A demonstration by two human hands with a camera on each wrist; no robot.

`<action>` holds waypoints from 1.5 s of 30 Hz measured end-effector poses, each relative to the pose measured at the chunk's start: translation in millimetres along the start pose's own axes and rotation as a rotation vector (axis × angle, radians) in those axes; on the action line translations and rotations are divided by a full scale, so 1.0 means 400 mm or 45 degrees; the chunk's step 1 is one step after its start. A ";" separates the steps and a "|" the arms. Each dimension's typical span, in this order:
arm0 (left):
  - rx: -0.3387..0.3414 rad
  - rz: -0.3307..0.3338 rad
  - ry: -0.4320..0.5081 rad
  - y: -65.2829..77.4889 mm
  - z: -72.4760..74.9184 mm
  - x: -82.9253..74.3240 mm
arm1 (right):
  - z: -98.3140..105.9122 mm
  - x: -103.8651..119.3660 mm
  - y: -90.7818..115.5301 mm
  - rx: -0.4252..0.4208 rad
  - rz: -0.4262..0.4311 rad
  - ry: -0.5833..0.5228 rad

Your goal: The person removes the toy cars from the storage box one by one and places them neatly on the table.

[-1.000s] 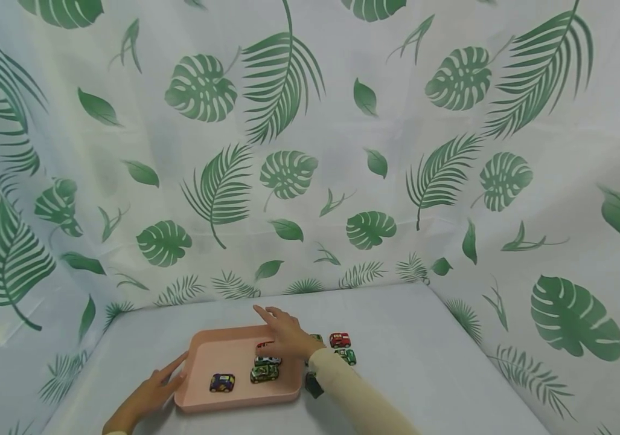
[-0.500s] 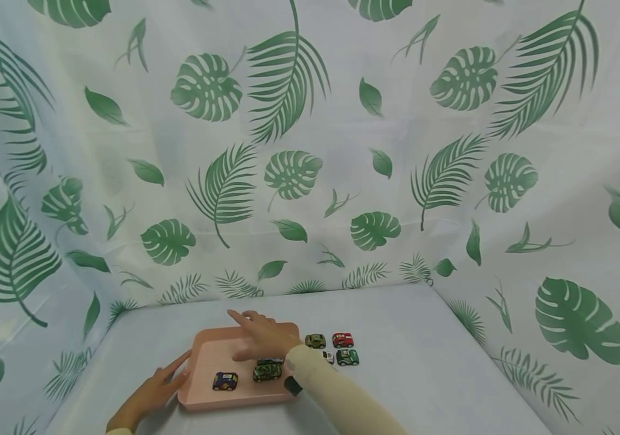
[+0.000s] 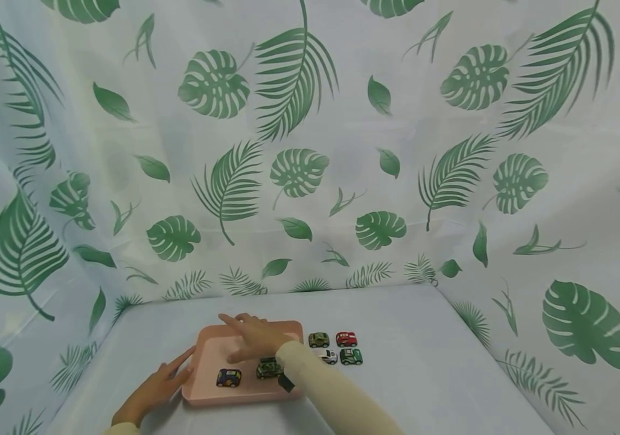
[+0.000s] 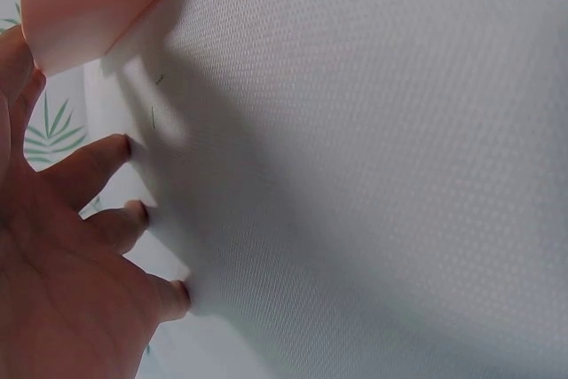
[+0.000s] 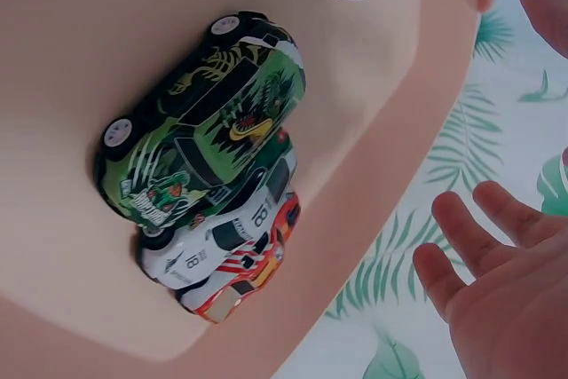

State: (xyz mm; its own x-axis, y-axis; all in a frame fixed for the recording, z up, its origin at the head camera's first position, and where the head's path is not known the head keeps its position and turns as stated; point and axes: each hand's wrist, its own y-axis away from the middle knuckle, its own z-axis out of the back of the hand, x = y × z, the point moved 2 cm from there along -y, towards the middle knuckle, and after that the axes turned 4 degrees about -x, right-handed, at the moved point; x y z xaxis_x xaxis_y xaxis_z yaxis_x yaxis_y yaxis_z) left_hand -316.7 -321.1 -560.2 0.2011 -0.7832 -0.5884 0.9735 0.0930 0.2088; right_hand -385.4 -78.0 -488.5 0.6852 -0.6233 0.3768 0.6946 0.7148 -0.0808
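Note:
A shallow pink tray (image 3: 209, 396) holds several toy cars. My left hand (image 3: 156, 386) lies at its left side, fingers extended. In the left wrist view, fingertips of this hand (image 4: 80, 246) rest on the tablecloth, with the thumb side against the tray wall (image 4: 80, 6). My right hand (image 3: 255, 339) hovers over the tray with fingers spread and nothing in them. The right wrist view shows a green dragon-print car (image 5: 209, 122), a white car (image 5: 222, 237) and a red-orange car (image 5: 257, 277) side by side. Apart from them sits a blue-and-yellow car (image 3: 229, 378).
Right of the tray, on the white tablecloth (image 3: 429, 374), stand an olive camouflage car (image 3: 319, 339), a red car (image 3: 346, 339), a white car (image 3: 329, 357) and a green car (image 3: 351, 356). A leaf-print curtain (image 3: 310, 254) encloses the back and sides.
My right hand has moved left over the tray, uncovering the cars on the tablecloth to its right. The left hand stays at the tray's left side.

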 end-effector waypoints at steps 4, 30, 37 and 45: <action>-0.005 -0.009 -0.012 -0.004 0.001 -0.001 | -0.001 0.006 -0.006 0.023 0.027 0.014; -0.013 -0.003 -0.011 -0.003 0.010 -0.004 | -0.096 0.051 -0.032 0.203 -0.008 -0.073; -0.009 0.005 0.003 -0.002 -0.004 0.002 | -0.132 0.036 -0.035 0.230 0.020 -0.012; -0.030 0.004 -0.004 -0.003 -0.008 0.006 | -0.143 0.053 -0.032 0.231 -0.044 0.008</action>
State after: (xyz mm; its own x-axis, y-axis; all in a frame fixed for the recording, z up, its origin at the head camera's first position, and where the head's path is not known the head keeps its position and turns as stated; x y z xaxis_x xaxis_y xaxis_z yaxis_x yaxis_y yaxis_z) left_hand -317.0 -321.1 -564.2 0.2036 -0.7849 -0.5852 0.9752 0.1098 0.1921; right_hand -367.1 -118.4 -532.3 0.6634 -0.6501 0.3704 0.6673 0.7380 0.1000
